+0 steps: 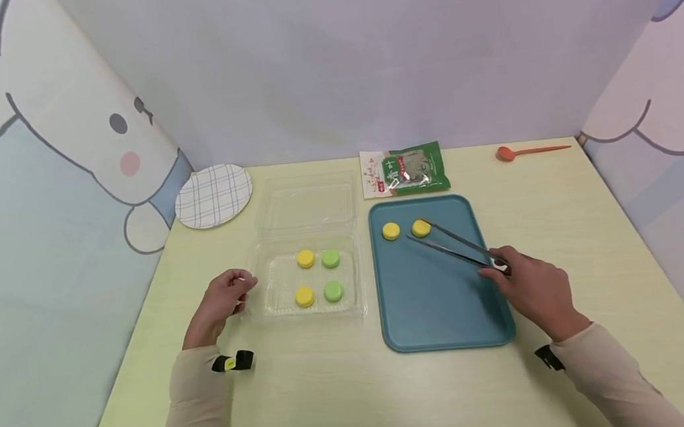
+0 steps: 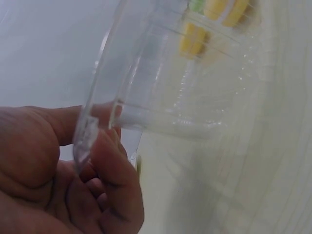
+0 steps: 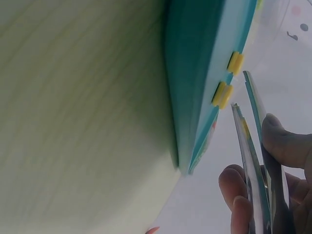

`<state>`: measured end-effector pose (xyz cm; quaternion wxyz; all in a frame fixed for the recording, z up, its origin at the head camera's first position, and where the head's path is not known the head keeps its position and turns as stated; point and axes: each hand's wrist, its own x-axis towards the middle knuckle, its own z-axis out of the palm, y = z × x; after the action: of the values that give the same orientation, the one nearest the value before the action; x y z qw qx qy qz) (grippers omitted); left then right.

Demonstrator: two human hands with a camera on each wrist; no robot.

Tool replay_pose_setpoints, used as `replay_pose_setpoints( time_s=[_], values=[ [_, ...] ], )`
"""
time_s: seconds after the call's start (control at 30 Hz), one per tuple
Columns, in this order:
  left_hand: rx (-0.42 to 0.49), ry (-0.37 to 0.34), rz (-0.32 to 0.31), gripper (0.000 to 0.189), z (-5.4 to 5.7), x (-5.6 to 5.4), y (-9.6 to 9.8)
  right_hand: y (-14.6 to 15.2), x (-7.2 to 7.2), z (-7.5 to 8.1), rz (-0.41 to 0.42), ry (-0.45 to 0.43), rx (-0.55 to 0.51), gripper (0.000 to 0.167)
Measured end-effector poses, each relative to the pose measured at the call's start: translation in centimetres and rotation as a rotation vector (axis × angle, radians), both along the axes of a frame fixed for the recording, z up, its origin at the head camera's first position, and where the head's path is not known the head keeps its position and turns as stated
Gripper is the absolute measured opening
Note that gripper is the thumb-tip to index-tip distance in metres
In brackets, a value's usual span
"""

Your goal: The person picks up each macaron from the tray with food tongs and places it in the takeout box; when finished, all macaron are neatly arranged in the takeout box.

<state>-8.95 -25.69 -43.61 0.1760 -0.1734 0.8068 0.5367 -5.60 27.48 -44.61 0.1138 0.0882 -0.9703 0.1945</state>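
Observation:
At the near-left edge of a clear plastic clamshell box [image 1: 278, 287], my left hand [image 1: 223, 301] pinches the rim between thumb and fingers. Two yellow macarons [image 1: 306, 258] and two green ones [image 1: 333, 291] sit in the box base. Its lid [image 1: 312, 206] lies folded back behind it. My right hand [image 1: 538, 286] grips metal tongs [image 1: 448, 251] over a blue tray [image 1: 432, 313]. Their spread tips are at the right-hand yellow macaron [image 1: 421, 228] on the tray, one tip overlapping it in the head view. Another yellow macaron [image 1: 391, 230] lies to its left.
Behind the tray lies a green and white food packet [image 1: 407, 169]. An orange-red spoon [image 1: 506, 154] rests at the back right, and a checked round plate [image 1: 212, 196] at the back left. Walls rise along the table's back and sides.

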Motion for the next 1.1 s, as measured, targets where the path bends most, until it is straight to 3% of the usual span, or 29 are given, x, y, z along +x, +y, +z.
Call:
replay_pose_setpoints(
  time_s=[0.3,0.67,1.1],
  values=[
    [-0.004,-0.005,0.002,0.028,-0.12,-0.01,-0.03,0.5,-0.25,-0.37,-0.036,-0.018,-0.001,0.043],
    [0.01,0.002,-0.006,0.025,-0.52,0.02,-0.22,0.32,-0.47,-0.65,-0.021,-0.049,0.023,0.046],
    [0.019,0.002,-0.002,0.026,-0.23,-0.02,-0.19,0.22,-0.64,-0.97,-0.003,0.038,0.033,0.042]
  ],
)
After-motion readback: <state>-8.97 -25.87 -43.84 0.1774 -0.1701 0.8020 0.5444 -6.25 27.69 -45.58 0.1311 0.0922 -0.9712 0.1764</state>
